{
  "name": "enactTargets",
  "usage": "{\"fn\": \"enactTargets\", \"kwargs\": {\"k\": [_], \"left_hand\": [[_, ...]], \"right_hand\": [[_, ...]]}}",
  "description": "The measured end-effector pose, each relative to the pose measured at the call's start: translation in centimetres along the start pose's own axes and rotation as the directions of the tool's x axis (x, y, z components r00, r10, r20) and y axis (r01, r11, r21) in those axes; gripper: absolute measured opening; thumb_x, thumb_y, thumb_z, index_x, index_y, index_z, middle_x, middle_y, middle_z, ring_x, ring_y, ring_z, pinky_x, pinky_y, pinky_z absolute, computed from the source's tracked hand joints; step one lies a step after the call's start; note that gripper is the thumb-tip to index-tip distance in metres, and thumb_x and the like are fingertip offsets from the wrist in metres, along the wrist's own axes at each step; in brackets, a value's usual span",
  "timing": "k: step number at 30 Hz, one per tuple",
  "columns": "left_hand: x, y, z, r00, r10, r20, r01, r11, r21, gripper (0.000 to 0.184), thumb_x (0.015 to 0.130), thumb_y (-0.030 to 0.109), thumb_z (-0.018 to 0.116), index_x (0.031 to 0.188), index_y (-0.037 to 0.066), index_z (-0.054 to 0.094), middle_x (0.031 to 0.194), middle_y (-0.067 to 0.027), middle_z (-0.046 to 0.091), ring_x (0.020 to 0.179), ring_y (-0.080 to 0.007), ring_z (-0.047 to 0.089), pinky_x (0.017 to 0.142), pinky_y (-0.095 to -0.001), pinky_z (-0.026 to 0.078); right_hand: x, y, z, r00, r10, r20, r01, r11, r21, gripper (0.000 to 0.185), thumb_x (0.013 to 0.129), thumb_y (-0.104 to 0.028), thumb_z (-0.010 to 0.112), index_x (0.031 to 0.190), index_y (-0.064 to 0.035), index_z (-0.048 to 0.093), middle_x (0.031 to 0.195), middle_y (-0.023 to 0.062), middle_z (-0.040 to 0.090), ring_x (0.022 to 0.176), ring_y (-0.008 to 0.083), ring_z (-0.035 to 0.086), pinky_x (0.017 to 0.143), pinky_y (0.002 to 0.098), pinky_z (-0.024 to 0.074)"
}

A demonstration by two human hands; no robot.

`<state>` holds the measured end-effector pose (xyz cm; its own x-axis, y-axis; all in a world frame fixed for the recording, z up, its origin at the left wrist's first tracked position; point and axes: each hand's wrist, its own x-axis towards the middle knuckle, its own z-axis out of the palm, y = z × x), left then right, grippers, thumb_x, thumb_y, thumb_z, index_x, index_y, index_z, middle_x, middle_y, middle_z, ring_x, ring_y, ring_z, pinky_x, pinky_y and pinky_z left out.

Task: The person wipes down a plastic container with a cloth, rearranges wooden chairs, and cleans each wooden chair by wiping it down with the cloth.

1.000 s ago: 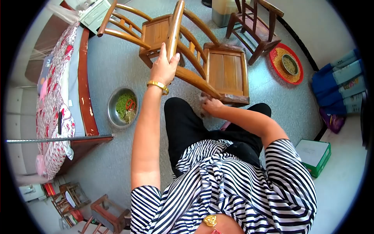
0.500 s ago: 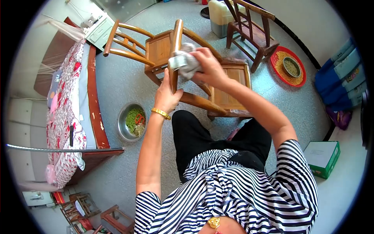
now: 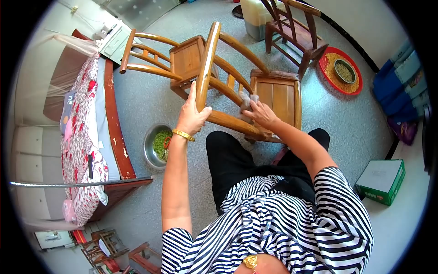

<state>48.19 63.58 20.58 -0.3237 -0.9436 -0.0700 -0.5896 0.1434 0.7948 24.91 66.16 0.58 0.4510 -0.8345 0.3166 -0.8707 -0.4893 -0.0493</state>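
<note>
Right in front of me stands a wooden chair [image 3: 276,98] with a brown panelled seat and a bar-and-slat backrest leaning toward my left. My left hand [image 3: 191,116] grips the lower end of the backrest's top rail [image 3: 208,66], thumb and fingers around it. In my right hand [image 3: 261,114] is a greyish cloth [image 3: 247,101], pressed to the backrest bars near the seat. Part of the cloth is hidden under my fingers. A second matching wooden chair [image 3: 186,59] stands behind the rail.
A steel bowl [image 3: 148,148] with chopped greens sits left on the floor. A darker chair [image 3: 296,34], a plastic jug [image 3: 256,23] and a red tray [image 3: 323,68] of grain are at the back right. A bed [image 3: 119,132] lies left, a green box [image 3: 396,182] right.
My right hand has moved with the cloth from the top rail down and right to the bars near the seat. My left hand still holds the rail.
</note>
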Motion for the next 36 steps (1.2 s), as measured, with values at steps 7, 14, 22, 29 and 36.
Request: {"fn": "enactTargets", "kwargs": {"k": [7,14,22,29,36], "left_hand": [[-0.1,-0.2,0.1,1.000,-0.003,-0.007,0.003,1.000,-0.013,0.079,0.073,0.007,0.060,0.139,0.016,0.017,0.082,-0.0053,0.052,0.056,-0.0107,0.052,0.041,-0.0228,0.044],[0.5,-1.0,0.2,0.996,0.090,-0.022,-0.087,0.991,0.097,0.081,0.071,0.011,0.061,0.138,0.009,0.015,0.102,-0.0166,0.050,0.084,-0.0243,0.050,0.068,-0.0296,0.042],[0.2,-0.3,0.1,0.998,0.064,-0.005,-0.063,0.996,0.063,0.082,0.069,0.015,0.061,0.136,0.003,0.016,0.123,-0.0255,0.043,0.111,-0.0359,0.046,0.093,-0.0350,0.037],[0.4,-1.3,0.4,0.984,0.168,-0.063,-0.154,0.971,0.183,0.079,0.071,0.008,0.059,0.138,0.014,0.018,0.086,-0.0077,0.055,0.054,-0.0122,0.052,0.045,-0.0251,0.045],[0.6,-1.5,0.6,0.979,0.189,-0.071,-0.177,0.973,0.146,0.078,0.072,0.006,0.058,0.138,0.014,0.018,0.086,-0.0072,0.055,0.054,-0.0104,0.050,0.044,-0.0231,0.044]], "right_hand": [[-1.9,2.3,1.2,0.843,0.377,0.383,-0.467,0.867,0.175,0.034,0.071,-0.011,0.056,0.104,-0.0160,0.053,0.108,0.0133,0.047,0.093,0.0333,0.052,0.076,0.0394,0.0453],[9.7,3.7,-10.6,0.874,0.408,-0.264,-0.086,0.664,0.743,0.046,0.063,-0.008,0.058,0.108,-0.0074,0.049,0.101,0.0166,0.050,0.098,0.0349,0.049,0.086,0.0380,0.0395],[13.6,1.9,-8.6,0.853,0.249,-0.459,0.004,0.876,0.482,0.064,0.061,0.000,0.060,0.121,-0.0093,0.038,0.115,0.0190,0.041,0.106,0.0380,0.043,0.092,0.0385,0.0367],[6.9,6.8,1.6,0.918,0.380,-0.117,-0.274,0.816,0.509,0.063,0.063,-0.002,0.060,0.121,-0.0099,0.038,0.117,0.0168,0.041,0.107,0.0378,0.042,0.090,0.0403,0.0379],[2.4,5.4,5.7,0.808,0.533,0.252,-0.552,0.834,0.003,0.047,0.079,-0.010,0.050,0.124,-0.0060,0.039,0.114,0.0141,0.045,0.100,0.0326,0.050,0.077,0.0381,0.0472]]}}
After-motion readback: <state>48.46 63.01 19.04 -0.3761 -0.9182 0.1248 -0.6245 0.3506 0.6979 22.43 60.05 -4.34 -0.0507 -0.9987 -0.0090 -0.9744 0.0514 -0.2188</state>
